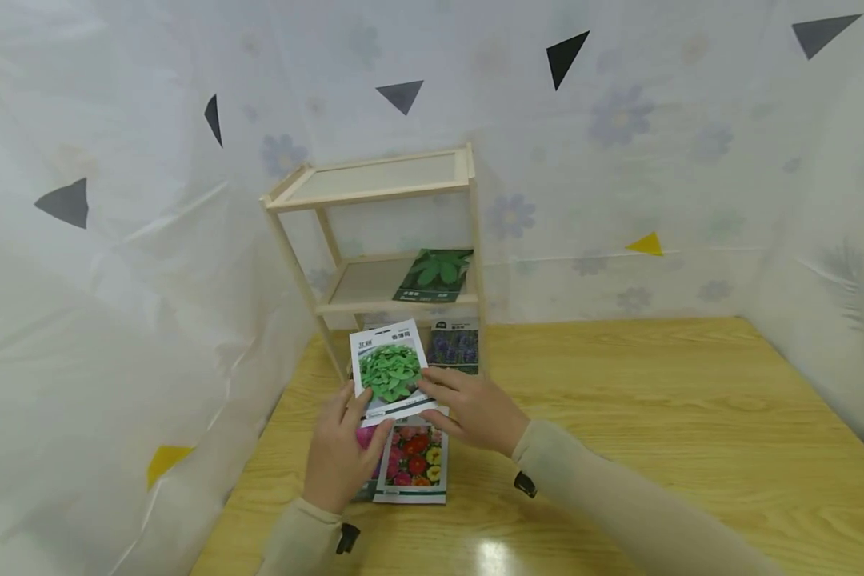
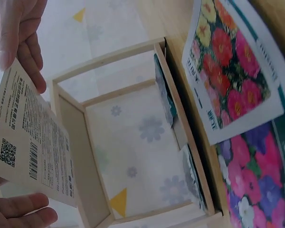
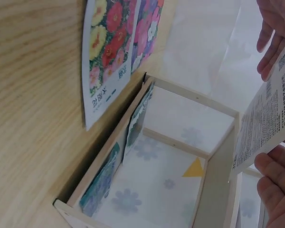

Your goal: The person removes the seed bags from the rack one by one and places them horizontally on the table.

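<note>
A white-bordered seed packet with a green leafy picture is held up between both hands, tilted, in front of a small wooden rack. My left hand grips its lower left edge. On the right edge, my right hand holds it between thumb and fingers. The left wrist view shows the packet's printed back with a QR code and barcode. Beneath the hands, a packet with red and yellow flowers lies on the table, overlapping a packet of pink and purple flowers.
The rack has three tiers. Its middle tier bears a dark green leaf packet, jutting over the front edge. On the bottom tier lies a purple-flower packet, with another packet beside it. A wood-grain table extends right; patterned sheeting hangs behind.
</note>
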### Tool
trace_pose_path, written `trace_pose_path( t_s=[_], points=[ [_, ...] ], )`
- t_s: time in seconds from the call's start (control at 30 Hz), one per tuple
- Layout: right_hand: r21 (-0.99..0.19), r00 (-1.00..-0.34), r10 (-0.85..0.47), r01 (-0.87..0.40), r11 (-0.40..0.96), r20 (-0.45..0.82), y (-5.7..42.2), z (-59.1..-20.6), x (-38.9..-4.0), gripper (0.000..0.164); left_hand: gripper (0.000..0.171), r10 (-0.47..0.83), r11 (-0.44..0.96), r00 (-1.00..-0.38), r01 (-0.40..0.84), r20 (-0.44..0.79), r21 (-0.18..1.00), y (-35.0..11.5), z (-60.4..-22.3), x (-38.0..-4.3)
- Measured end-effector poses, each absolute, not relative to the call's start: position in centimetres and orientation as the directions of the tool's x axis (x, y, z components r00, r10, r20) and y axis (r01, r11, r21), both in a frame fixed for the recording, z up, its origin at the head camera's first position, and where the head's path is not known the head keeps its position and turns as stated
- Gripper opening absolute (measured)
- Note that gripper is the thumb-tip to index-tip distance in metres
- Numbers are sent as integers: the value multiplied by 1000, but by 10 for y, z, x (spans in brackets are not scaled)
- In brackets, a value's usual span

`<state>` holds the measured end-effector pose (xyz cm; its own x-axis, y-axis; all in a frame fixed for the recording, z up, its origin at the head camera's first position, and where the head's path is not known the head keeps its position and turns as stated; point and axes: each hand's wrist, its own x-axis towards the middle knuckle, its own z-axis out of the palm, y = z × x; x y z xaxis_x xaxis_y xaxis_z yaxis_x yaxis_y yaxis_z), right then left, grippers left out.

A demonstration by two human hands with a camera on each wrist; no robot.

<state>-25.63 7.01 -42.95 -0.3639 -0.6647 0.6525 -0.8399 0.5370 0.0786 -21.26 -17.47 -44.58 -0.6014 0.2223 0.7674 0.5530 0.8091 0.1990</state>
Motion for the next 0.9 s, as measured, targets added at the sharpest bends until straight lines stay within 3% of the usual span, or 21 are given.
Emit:
trace_pose_path(
  t_s=[0.4,0.9],
  points=[
    [45,-391,-656,-837,545,646,96,-455,-239,49,55,280,781,-651,582,706,227,-159,-468,-208],
    [-35,-558,-674,-782,622,484,124,-471,-216,43,57,384,787,-757,567,529,241,-138,-486,-206]
  ],
)
